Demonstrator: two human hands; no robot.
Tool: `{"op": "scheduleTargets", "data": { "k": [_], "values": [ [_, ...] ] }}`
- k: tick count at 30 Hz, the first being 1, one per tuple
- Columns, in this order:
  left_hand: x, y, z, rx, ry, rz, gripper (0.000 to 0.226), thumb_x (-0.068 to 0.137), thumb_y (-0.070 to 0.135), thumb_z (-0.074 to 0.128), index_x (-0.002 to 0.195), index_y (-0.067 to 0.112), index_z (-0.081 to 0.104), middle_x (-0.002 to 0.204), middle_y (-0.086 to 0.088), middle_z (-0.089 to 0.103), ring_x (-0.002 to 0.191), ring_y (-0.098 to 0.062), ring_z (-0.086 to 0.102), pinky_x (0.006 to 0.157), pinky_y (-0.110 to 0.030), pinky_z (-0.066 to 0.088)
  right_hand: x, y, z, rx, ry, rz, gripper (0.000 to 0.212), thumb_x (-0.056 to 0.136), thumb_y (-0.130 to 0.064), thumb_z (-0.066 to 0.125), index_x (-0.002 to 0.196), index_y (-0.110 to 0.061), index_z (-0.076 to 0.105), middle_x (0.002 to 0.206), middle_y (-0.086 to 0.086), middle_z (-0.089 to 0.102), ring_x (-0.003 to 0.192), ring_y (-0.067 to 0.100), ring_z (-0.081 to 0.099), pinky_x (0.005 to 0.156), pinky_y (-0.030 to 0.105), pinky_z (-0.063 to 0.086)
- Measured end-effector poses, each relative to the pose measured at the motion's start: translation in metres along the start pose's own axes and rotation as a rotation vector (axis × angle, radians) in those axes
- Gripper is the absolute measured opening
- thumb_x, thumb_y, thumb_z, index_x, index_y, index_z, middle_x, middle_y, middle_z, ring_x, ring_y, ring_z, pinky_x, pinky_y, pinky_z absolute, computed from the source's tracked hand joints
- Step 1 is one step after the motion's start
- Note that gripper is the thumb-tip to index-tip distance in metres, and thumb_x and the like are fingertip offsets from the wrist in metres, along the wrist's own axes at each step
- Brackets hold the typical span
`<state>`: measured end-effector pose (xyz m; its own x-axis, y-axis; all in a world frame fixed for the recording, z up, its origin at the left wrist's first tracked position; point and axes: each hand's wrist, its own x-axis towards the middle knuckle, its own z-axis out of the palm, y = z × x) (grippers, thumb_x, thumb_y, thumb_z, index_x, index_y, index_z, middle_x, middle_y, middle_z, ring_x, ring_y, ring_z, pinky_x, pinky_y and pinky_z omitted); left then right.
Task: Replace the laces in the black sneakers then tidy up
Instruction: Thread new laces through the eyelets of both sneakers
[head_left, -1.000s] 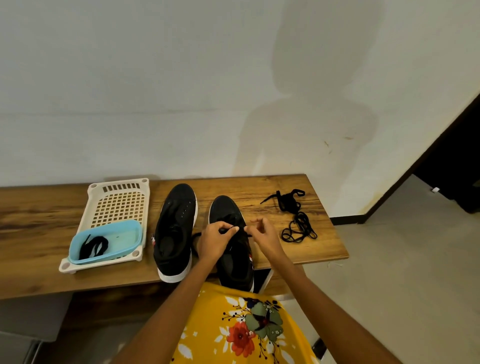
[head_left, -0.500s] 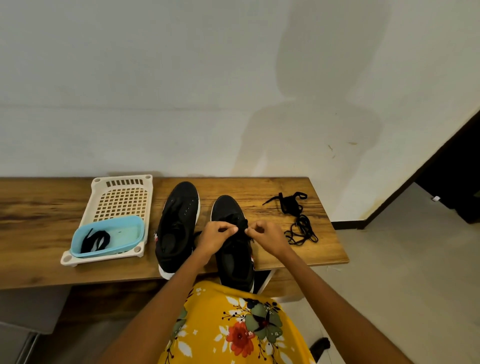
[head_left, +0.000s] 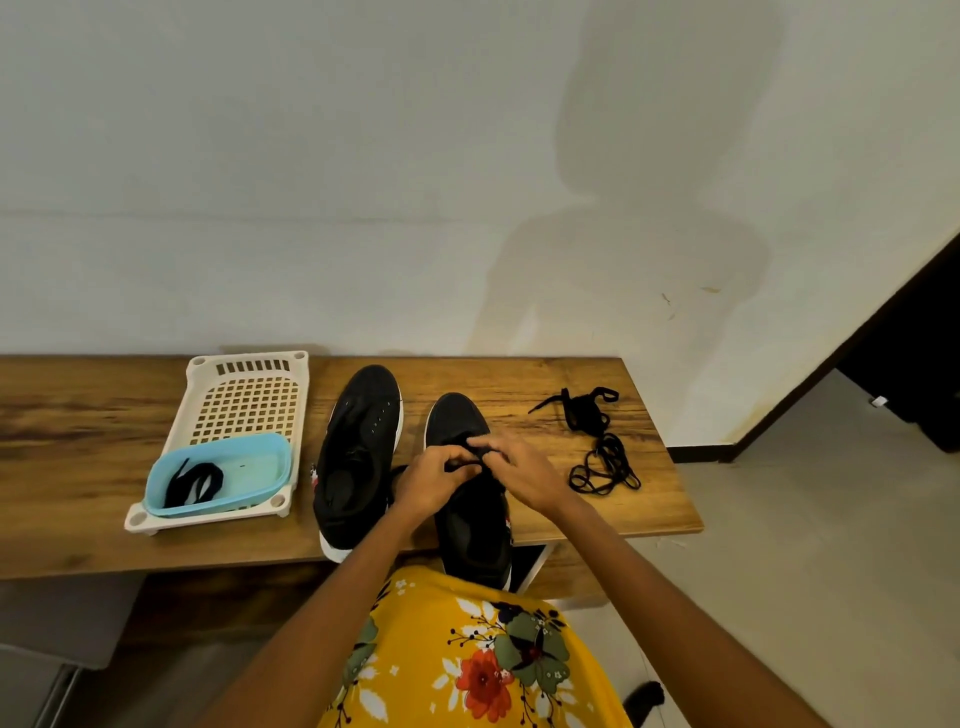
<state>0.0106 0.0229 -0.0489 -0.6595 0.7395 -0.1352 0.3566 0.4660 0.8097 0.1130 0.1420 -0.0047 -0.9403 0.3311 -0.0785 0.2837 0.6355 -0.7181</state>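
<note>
At far left on the worktop (head_left: 78, 426): white slotted tray (head_left: 244, 400), holding a blue tub (head_left: 270, 467) at its near end with one coiled black lace (head_left: 195, 480) inside, probably the spare waiting its turn. Just right of the tray, left sneaker (head_left: 358, 447), toe toward the wall, eyelets bare, parked out of the way with heel overhanging the near edge. Beside it, right sneaker (head_left: 467, 519), pulled nearest the body for easy reach, heel also past the edge. Over its upper eyelets, left hand (head_left: 431, 480) and right hand (head_left: 524, 473) close together, each grip curled and pinching a black lace (head_left: 480, 447), presumably threading or drawing it tight; judged mid-way, with one shoe laced in part and the other not begun. Further right, well apart from the shoes, loose tangle of black laces (head_left: 597, 441), likely the removed pair set aside for tidying.

Hard to make out: black lace against black shoe, so which eyelet is being worked cannot be told; fingertips mostly hidden behind knuckles. Near part of right sneaker cut off by yellow floral clothing (head_left: 467, 654). Worktop's left end out of frame.
</note>
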Motion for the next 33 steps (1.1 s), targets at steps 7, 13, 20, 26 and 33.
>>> {"op": "scheduleTargets", "data": {
  "k": [7,13,20,26,33],
  "values": [
    [0.0,0.003,-0.004,0.1,0.079,0.079,0.018,0.085,0.035,0.065,0.093,0.019,0.069,0.091,0.005,0.062,0.086,-0.009,0.057,0.076,-0.027,0.048,0.005,0.015,0.0,-0.055,-0.01,0.031,0.028,0.087,-0.021,0.067,0.115,-0.018,0.069,0.113,0.001,0.069,0.103,0.011,0.061,0.082,0.019,0.044],
    [0.003,0.032,-0.057,0.069,-0.004,0.042,0.046,0.093,0.047,0.044,0.058,0.018,0.04,0.058,0.002,0.039,0.054,-0.012,0.037,0.055,-0.024,0.029,0.007,0.023,0.01,0.23,0.043,0.162,0.023,0.087,-0.017,0.068,0.108,-0.011,0.071,0.102,0.006,0.072,0.092,0.014,0.067,0.084,0.037,0.056],
    [-0.002,0.084,-0.089,-1.38,0.217,-0.066,0.045,0.098,0.043,0.034,0.065,0.016,0.048,0.057,0.002,0.052,0.046,-0.012,0.05,0.06,-0.027,0.048,0.007,0.021,0.02,0.359,0.064,0.284,0.022,0.091,-0.022,0.063,0.107,-0.011,0.072,0.101,0.006,0.072,0.097,0.019,0.067,0.087,0.045,0.054],
    [-0.003,0.07,-0.062,-0.365,-0.017,0.044,0.021,0.1,0.029,0.039,0.093,0.011,0.049,0.066,0.004,0.05,0.041,0.0,0.036,0.04,-0.014,0.029,0.002,0.014,0.011,0.461,0.005,0.32,0.011,0.094,-0.02,0.058,0.09,-0.02,0.068,0.087,0.004,0.065,0.091,0.02,0.063,0.08,0.034,0.051],
    [0.002,0.039,-0.041,0.117,-0.261,0.091,0.018,0.095,0.011,0.051,0.103,0.008,0.067,0.079,-0.001,0.068,0.05,0.003,0.049,0.055,-0.013,0.041,-0.002,0.009,0.003,0.516,-0.08,0.277,0.019,0.099,-0.016,0.049,0.089,-0.018,0.066,0.081,0.001,0.061,0.081,0.012,0.059,0.07,0.023,0.048]
  ]
}}
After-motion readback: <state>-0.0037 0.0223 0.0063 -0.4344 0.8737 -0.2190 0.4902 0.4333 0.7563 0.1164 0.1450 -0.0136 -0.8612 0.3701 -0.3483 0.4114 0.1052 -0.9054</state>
